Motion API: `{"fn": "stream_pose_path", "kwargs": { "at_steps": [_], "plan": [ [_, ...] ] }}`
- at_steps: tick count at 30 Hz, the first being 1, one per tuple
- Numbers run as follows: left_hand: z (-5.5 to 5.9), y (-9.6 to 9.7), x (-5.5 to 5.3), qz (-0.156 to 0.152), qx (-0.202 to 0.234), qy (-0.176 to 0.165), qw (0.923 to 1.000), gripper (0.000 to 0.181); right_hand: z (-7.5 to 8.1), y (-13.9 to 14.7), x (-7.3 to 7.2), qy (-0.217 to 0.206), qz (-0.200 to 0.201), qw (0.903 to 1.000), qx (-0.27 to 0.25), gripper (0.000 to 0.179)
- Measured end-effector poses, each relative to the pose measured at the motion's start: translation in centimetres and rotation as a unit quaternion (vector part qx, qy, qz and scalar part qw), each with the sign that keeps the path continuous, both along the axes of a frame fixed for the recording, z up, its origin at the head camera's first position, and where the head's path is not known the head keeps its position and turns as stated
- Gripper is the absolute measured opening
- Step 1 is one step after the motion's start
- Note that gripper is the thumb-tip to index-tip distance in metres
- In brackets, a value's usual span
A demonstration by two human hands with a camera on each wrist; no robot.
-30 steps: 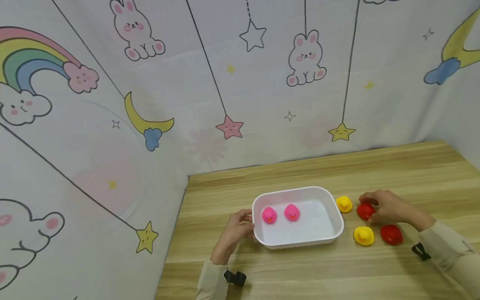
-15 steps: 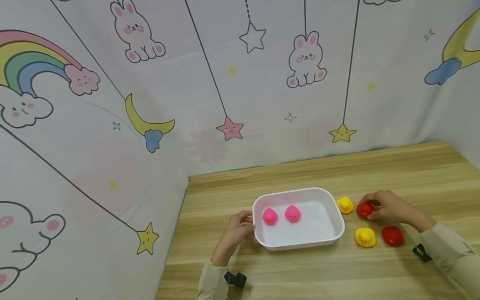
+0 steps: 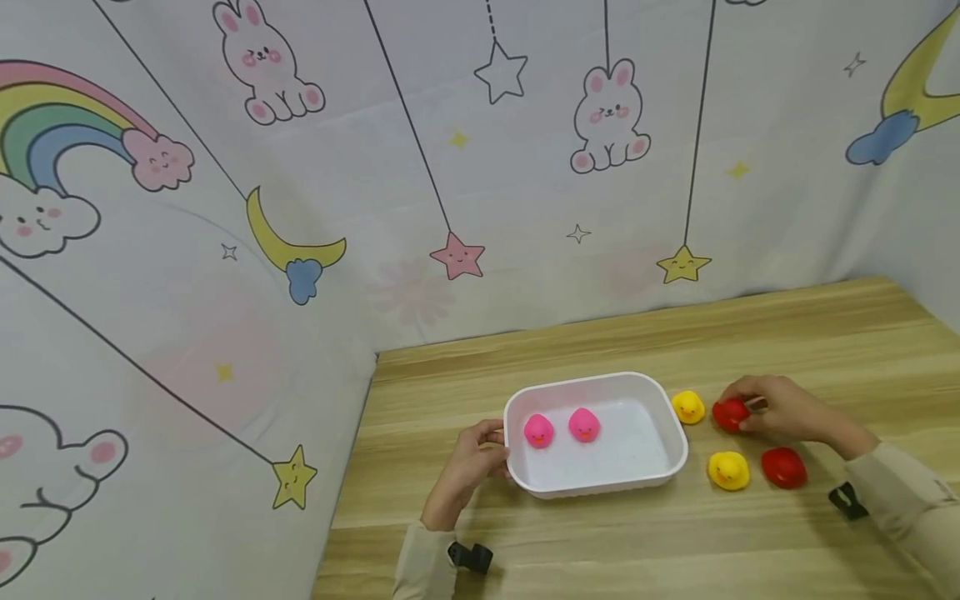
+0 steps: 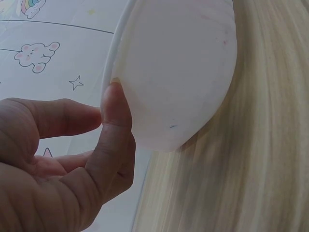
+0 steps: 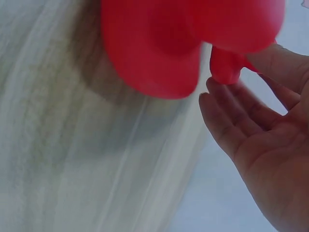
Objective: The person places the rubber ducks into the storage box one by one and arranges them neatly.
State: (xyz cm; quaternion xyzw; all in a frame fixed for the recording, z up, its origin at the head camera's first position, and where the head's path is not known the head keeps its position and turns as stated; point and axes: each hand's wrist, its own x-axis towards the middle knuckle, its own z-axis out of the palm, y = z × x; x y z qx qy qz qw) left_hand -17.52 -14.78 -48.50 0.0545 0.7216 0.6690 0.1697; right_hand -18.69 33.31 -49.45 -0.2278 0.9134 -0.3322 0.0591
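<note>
My left hand [image 3: 471,457] holds the left end of the white plastic tray [image 3: 597,483], thumb and fingertips at its rim. In the left wrist view, one finger [image 4: 116,106] lies along the tray's outer wall [image 4: 178,72]. Two pink rubber ducks [image 3: 538,431] sit in the tray's left half. My right hand [image 3: 783,408] grips a red rubber duck [image 3: 729,415] just right of a yellow duck [image 3: 687,407]. In the right wrist view, the gripped red duck [image 5: 226,65] is partly hidden behind another large red duck [image 5: 154,48].
A second yellow duck [image 3: 728,471] and a second red duck [image 3: 783,468] lie on the wooden table [image 3: 637,550], in front of my right hand. White cloth [image 3: 420,208] printed with rabbits and stars hangs behind and to the left.
My right hand, fingers around the red duck, has shifted slightly up and its grip has adjusted a little. The left hand, tray and other ducks stay in place.
</note>
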Motion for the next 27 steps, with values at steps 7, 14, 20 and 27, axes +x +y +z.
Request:
{"fn": "stream_pose_path", "kwargs": {
  "at_steps": [7,14,20,27],
  "plan": [
    [0.0,0.0,0.0,0.001,0.001,0.0,1.0,0.05,0.9,0.1,-0.5,-0.02,0.016,0.9993,-0.026,0.03],
    [-0.2,-0.1,0.1,0.004,-0.001,0.004,1.0,0.05,1.8,-0.7,-0.6,-0.039,0.01,0.9987,-0.031,0.035],
    [-0.2,0.0,0.0,0.006,-0.003,0.003,1.0,0.049,2.2,-1.0,-0.6,-0.051,-0.002,0.9982,-0.03,0.046],
    [-0.4,0.0,-0.2,0.011,0.0,-0.002,0.9999,0.049,2.8,-1.4,-1.1,-0.035,0.017,0.9987,-0.031,0.046]
  ]
}}
